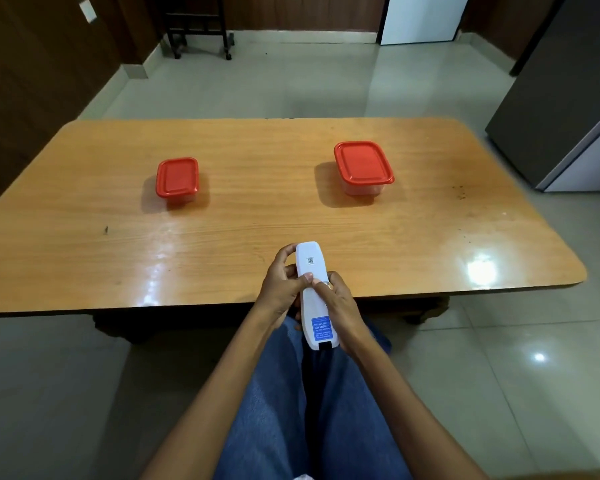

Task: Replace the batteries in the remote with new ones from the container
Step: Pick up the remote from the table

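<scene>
White remote (313, 295) back side up, above the near table (291, 202) edge, clasped by left hand (280, 292) and right hand (340, 308), thumbs pressed on the rear cover. Beyond, two red-lidded containers: small (177, 178), large (362, 166), both closed.

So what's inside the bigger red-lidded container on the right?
Can't tell. The bigger container has its red lid on, which hides the inside from above. The clear wall below the lid shows nothing I can identify as batteries.
</scene>
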